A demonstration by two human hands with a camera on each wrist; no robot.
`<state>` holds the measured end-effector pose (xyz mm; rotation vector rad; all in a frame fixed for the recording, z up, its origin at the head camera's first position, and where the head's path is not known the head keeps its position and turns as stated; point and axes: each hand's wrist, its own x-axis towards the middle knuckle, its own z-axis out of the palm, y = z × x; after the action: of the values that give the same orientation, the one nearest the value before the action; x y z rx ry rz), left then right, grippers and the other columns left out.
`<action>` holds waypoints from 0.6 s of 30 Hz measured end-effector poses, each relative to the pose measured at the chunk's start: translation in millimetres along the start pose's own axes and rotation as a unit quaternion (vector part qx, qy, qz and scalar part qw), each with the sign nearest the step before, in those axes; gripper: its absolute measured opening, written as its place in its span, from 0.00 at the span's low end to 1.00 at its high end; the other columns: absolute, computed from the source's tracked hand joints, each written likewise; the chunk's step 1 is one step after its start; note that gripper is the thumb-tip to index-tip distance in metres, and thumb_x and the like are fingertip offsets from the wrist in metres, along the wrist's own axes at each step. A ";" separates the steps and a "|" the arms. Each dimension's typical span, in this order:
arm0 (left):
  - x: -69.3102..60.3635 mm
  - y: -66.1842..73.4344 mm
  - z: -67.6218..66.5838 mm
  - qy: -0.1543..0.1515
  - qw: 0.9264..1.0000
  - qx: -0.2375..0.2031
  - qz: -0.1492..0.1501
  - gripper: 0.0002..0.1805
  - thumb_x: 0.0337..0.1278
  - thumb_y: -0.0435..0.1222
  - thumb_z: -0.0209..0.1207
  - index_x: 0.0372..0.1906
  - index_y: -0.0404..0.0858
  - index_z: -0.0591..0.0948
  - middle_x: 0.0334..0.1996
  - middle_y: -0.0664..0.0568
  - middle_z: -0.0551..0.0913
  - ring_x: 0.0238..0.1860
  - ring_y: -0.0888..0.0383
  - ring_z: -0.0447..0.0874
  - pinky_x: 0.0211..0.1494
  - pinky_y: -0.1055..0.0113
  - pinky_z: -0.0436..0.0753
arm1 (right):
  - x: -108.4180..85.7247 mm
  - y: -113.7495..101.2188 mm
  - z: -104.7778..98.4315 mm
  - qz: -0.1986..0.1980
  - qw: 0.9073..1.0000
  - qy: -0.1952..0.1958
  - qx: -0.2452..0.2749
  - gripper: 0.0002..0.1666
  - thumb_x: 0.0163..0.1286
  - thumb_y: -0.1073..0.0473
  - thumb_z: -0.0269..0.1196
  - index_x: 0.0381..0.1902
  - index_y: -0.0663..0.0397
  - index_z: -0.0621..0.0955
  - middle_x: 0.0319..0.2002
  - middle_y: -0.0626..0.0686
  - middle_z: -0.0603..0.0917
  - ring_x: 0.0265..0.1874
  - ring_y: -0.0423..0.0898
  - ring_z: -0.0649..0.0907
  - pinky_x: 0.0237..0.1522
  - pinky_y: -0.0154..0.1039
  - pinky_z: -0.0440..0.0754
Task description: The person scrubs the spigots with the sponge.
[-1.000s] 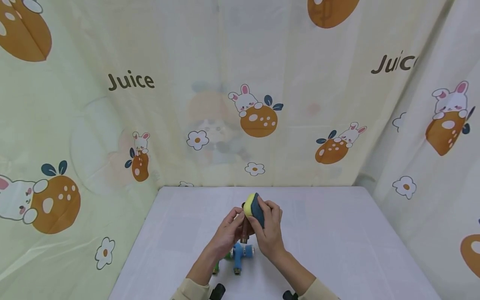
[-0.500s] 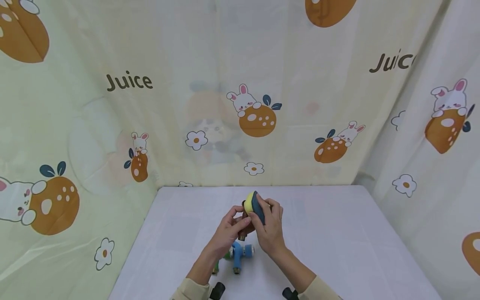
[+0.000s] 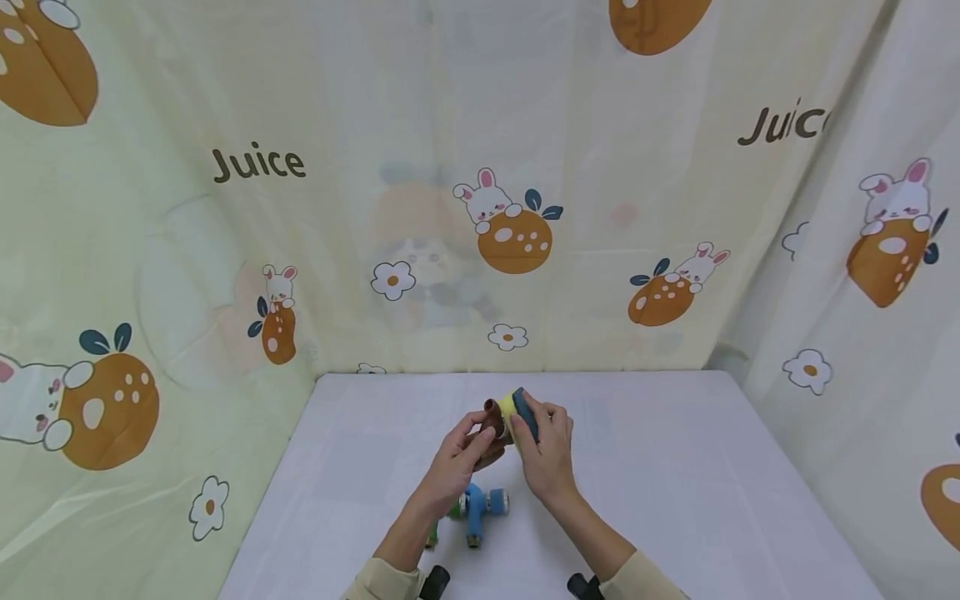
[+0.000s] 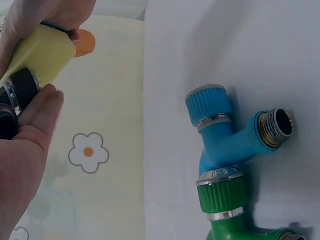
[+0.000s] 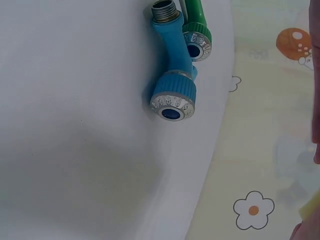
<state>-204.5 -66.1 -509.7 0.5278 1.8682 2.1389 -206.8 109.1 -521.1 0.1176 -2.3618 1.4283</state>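
Observation:
My left hand holds a brown tap-like fitting with a round pipe opening, above the table. In the left wrist view its ribbed knob looks dark, and the rest is partly hidden by the left hand or cut off. My right hand grips a yellow sponge with a dark blue backing, its yellow face against the fitting. Below the hands lie a blue tap-like fitting and a green one; both have ribbed knobs and threaded ends.
The white table ends at a patterned curtain behind. Black wrist devices show at the left cuff and right cuff. The blue fitting lies close beside the green one in the right wrist view.
The brown fitting has turned in my left hand, so its opening now faces up toward the camera. My right hand and the sponge have shifted slightly right and down.

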 end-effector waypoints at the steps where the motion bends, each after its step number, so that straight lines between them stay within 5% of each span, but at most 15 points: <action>1: -0.1 -0.6 0.2 0.003 1.000 0.004 -0.002 0.21 0.82 0.47 0.49 0.70 0.44 0.72 0.69 0.41 0.78 0.69 0.47 0.80 0.73 0.53 0.77 | 0.0 0.2 -0.5 0.006 1.000 -0.003 0.005 0.32 0.80 0.41 0.57 0.74 0.47 0.74 0.60 0.58 0.70 0.57 0.50 0.67 0.52 0.47 0.71; 10: 2.6 -6.4 -0.6 0.018 1.000 -0.015 -0.009 0.26 0.83 0.48 0.47 0.75 0.41 0.69 0.68 0.39 0.75 0.67 0.45 0.81 0.69 0.55 0.81 | 4.5 5.7 -2.0 0.059 0.996 -0.029 0.056 0.31 0.84 0.40 0.49 0.72 0.53 0.73 0.55 0.60 0.73 0.49 0.52 0.72 0.46 0.43 0.71; 14: 2.4 -5.0 -3.1 0.074 0.997 0.032 -0.018 0.26 0.82 0.50 0.48 0.73 0.42 0.73 0.65 0.44 0.79 0.64 0.49 0.82 0.71 0.53 0.78 | 4.3 12.0 -0.2 0.070 0.994 -0.031 0.082 0.31 0.84 0.41 0.49 0.73 0.52 0.71 0.57 0.60 0.73 0.49 0.52 0.74 0.49 0.43 0.73; 18: 1.9 -2.2 -3.7 0.130 0.989 0.071 -0.021 0.25 0.81 0.51 0.50 0.70 0.43 0.77 0.57 0.45 0.83 0.53 0.54 0.83 0.62 0.59 0.79 | -1.0 14.7 0.7 0.075 0.991 -0.028 0.104 0.31 0.84 0.41 0.51 0.76 0.46 0.67 0.64 0.58 0.71 0.54 0.52 0.75 0.53 0.44 0.75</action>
<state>-207.9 -68.3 -512.0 0.2433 2.1597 2.1447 -209.9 115.4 -534.1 0.0345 -2.3015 1.7624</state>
